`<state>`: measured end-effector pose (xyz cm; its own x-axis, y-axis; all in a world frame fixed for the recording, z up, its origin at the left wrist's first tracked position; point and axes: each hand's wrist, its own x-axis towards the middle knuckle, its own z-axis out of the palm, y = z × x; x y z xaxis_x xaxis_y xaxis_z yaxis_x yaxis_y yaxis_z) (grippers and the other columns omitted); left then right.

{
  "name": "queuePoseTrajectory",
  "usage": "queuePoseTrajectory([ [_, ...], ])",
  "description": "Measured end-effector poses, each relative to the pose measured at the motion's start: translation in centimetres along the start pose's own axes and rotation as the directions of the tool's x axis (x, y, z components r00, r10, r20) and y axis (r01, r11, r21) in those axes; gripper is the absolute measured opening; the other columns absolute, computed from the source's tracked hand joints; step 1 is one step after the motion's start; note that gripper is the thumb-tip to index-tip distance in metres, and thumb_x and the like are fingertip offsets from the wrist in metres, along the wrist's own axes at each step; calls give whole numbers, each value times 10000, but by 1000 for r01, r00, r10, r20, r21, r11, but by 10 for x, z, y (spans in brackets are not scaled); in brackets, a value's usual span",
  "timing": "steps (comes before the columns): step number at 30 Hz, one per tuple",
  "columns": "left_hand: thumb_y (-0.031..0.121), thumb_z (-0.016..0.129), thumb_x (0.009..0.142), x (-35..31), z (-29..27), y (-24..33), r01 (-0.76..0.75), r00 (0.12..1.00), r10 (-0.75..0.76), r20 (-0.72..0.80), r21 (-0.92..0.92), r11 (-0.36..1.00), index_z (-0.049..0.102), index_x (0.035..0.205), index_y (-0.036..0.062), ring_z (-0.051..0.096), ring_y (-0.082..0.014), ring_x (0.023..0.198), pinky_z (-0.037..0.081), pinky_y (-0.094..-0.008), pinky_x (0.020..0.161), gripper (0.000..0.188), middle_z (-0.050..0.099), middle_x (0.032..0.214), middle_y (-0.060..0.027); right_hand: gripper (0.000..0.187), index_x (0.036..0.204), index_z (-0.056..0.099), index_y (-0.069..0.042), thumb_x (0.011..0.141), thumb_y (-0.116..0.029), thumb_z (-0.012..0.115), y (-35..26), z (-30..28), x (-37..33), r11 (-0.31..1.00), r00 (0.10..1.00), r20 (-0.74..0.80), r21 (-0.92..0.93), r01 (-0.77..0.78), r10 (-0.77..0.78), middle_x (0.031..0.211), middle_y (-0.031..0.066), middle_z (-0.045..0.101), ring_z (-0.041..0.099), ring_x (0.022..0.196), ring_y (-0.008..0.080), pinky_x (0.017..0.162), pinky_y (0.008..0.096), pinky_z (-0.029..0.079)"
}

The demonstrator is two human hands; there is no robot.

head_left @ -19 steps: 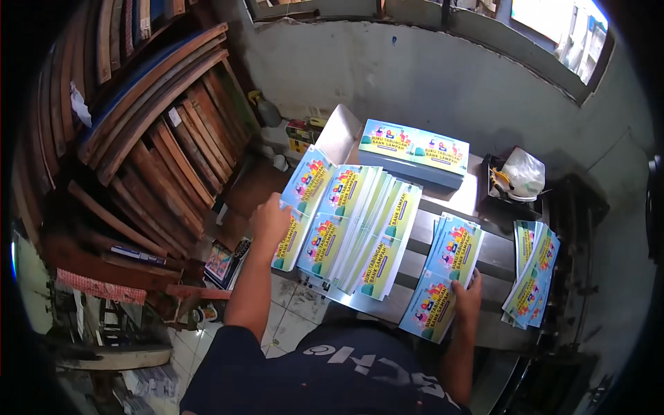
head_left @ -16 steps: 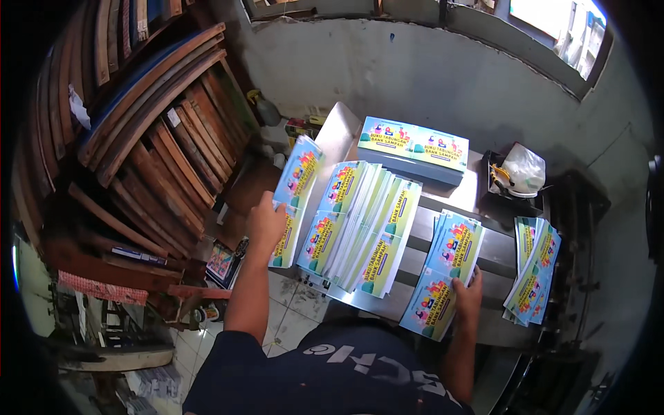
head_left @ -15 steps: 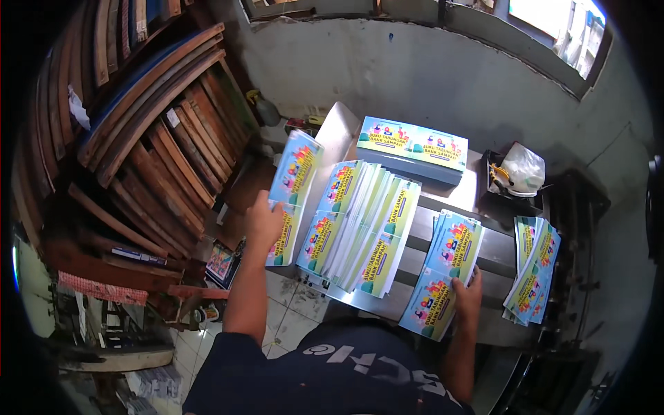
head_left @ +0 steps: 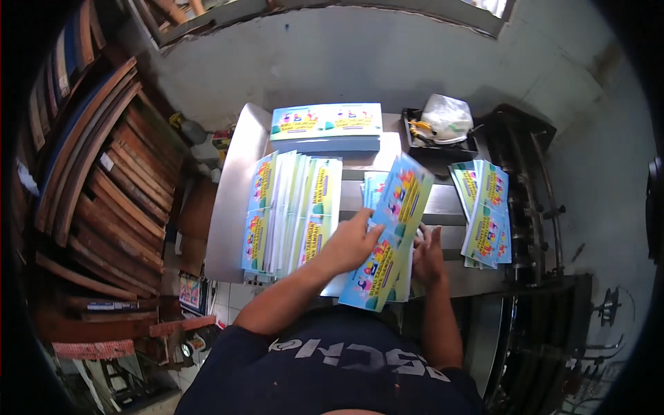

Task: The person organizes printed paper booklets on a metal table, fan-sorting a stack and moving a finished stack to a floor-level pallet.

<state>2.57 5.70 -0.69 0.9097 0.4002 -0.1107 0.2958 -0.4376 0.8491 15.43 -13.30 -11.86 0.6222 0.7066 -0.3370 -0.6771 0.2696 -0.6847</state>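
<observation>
A long printed booklet cover (head_left: 398,228), blue and yellow-green with cartoon figures, is gripped by my left hand (head_left: 354,243) with fingers closed on its left edge. It hangs tilted over a small stack of matching booklets (head_left: 374,185), hiding most of it. At the right side of that stack is my right hand (head_left: 430,257), with fingers apart; part of it lies behind the held booklet. To the left, a larger row of leaning booklets (head_left: 294,214) fills the metal table (head_left: 228,207). Another fanned stack of booklets (head_left: 487,214) lies at the right.
At the back of the table stands a neat block of booklets (head_left: 326,124). Beside it, a black tray (head_left: 443,146) holds a clear plastic bag (head_left: 446,117). Wooden frames (head_left: 124,180) crowd a rack at the left. Dark machine rollers (head_left: 532,207) border the right.
My left hand has carried a booklet from the table's left end rightward, over the small stack. My right hand has come away from the stack's edge, fingers opening. The view has turned right.
</observation>
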Motion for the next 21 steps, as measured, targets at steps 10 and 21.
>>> queuePoseTrajectory([
  [10,204,487,1025,20,-74,-16,-104,949,-70,-308,-516,850,522,1203,-30,672,-157,776,535,-291,689,296,678,944,-131,730,1456,209,72,868,3,635,5,19,0,866,980,-134,-496,63,-147,1222,237,616,644,1066,249,882,323,525],
  [21,386,564,969,14,70,-75,168,984,-175,39,-545,821,485,1299,-111,630,-347,919,486,-410,857,603,649,1019,-241,494,1361,401,56,1040,-317,442,-7,21,2,996,992,-97,24,-84,86,1249,198,590,623,1070,231,893,339,525],
])
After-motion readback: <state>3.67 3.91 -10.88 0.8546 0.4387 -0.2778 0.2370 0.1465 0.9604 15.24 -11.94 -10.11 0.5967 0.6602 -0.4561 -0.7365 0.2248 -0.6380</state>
